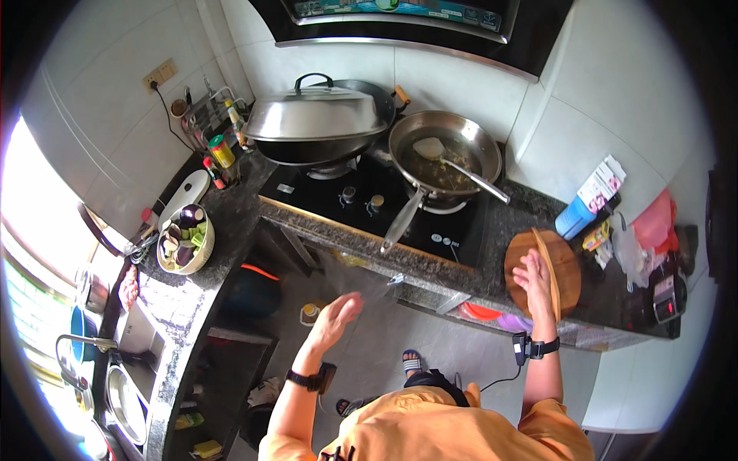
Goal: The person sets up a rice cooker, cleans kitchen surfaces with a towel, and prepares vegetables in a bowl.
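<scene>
My left hand is held above the floor in front of the counter, with nothing in it. My right hand is in front of a round wooden lid with a raised wooden ridge, lying on the right counter. No grip on the ridge shows, and I cannot tell whether the hand touches it. Left of the lid, a stainless steel frying pan stands on the black gas hob. A metal turner rests in its shallow, brownish liquid. A black wok under a domed metal lid occupies the left burner.
A bowl of cut vegetables and several seasoning bottles stand on the left counter, near the sink. A blue-and-white carton leans right of the hob, beside plastic bags. The range hood overhangs the back.
</scene>
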Tool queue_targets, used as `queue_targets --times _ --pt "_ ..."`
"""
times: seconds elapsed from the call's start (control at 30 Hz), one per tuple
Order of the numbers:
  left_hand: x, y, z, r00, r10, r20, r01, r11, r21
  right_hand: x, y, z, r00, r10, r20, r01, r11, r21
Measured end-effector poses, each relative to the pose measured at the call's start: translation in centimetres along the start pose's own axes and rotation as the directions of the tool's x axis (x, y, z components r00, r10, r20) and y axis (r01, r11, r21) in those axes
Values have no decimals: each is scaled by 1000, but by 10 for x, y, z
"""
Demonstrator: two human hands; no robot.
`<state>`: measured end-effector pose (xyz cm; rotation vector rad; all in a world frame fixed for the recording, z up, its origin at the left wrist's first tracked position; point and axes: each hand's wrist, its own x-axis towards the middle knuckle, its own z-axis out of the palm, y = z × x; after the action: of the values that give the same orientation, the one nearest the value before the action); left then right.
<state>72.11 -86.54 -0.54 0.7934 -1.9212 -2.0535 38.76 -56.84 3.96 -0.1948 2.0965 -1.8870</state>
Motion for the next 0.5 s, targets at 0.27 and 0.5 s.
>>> queue_targets --times 0.27,0.5 --pt "143 100 32 968 -163 191 176 983 -57 109 -72 40 941 -241 236 306 904 -297" --pt "206 119 42 714 -384 585 583 789 -194 138 -91 90 910 -246 335 413 616 -671"
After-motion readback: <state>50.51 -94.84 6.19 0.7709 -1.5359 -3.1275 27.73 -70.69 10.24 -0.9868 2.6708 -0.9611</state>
